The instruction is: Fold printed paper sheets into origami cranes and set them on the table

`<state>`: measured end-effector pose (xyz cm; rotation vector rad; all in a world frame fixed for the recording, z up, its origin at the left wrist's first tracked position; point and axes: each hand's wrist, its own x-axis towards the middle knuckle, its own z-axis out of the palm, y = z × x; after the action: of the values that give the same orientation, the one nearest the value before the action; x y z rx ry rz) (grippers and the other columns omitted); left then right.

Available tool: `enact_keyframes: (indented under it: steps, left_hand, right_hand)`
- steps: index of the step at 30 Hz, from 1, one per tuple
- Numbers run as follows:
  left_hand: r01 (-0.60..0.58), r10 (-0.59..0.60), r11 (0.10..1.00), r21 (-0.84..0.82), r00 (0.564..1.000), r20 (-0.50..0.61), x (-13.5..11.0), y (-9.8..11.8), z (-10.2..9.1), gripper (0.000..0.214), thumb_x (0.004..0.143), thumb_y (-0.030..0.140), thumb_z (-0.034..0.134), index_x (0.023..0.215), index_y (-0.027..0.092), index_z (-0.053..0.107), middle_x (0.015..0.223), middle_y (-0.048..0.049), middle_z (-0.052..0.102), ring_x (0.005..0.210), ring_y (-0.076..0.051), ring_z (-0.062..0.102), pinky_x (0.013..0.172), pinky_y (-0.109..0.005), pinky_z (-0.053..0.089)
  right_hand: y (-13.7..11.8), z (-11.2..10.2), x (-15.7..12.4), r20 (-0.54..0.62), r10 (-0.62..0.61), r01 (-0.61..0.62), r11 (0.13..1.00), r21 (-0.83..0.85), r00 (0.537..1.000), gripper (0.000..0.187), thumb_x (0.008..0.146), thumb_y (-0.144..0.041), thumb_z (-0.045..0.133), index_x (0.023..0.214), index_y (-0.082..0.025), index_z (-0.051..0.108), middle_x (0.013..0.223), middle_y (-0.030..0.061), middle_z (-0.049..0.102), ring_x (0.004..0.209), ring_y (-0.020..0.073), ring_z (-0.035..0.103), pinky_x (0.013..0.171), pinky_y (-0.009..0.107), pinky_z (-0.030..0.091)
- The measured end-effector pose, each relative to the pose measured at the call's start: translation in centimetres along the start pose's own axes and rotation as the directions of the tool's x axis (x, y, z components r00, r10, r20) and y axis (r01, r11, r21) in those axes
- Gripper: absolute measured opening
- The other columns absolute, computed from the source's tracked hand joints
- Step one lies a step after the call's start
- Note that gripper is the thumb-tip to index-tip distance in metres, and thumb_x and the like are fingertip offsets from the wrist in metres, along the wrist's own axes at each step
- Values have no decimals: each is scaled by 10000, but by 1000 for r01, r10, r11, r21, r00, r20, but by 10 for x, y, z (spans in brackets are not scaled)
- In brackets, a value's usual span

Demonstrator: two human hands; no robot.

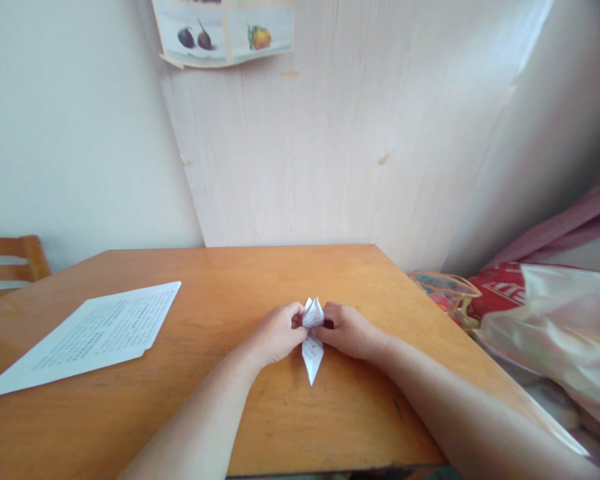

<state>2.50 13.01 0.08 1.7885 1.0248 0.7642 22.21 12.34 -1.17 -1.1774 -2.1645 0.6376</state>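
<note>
Between my two hands is a small folded piece of printed white paper (312, 353), its long point aimed down toward me and several short tips standing up at the far end. My left hand (280, 333) pinches its left side, thumb against the middle. From the other side my right hand (350, 330) grips the paper's right edge, thumb laid across its middle and fingers curled. Part of the folds is hidden behind the thumbs. Both hands are low over the wooden table (260, 427).
Printed sheets (100, 333) lie on the table at left. Beyond the right edge are a white plastic bag (550, 333) and a red bag (497, 290). A wooden chair (10, 267) stands at far left. A fruit picture (225, 33) hangs on the panel behind.
</note>
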Motion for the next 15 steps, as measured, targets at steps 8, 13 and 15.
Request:
enact_keyframes:
  steps: [8, 13, 15]
  left_hand:
    - [0, 0, 1000, -18, 1000, 10, 4, -6, -1, 200, 730, 115, 567, 897, 190, 648, 912, -48, 732, 854, -229, 674, 765, -321, 509]
    - [-9, 9, 1000, 20, 1000, -10, 4, -8, -1, 155, 760, 167, 591, 903, 191, 645, 913, -51, 729, 849, -227, 666, 735, -305, 496]
    - [-16, 18, 999, 30, 999, -42, 5, -8, 0, 142, 778, 202, 607, 916, 193, 642, 925, -54, 727, 850, -222, 663, 735, -301, 491]
  right_hand:
    - [-1, -1, 0, -51, 72, -66, 991, 118, 996, 77, 860, -258, 644, 863, -182, 645, 782, 1, 647, 689, 143, 563, 621, 242, 412]
    - [-3, -3, 2, -142, 58, -22, 969, 247, 988, 116, 915, -288, 578, 891, -189, 633, 837, 13, 665, 760, 157, 599, 677, 257, 451]
    - [-4, -3, 2, -148, 56, -17, 967, 256, 987, 118, 913, -284, 571, 870, -192, 631, 822, 9, 663, 758, 158, 601, 681, 258, 453]
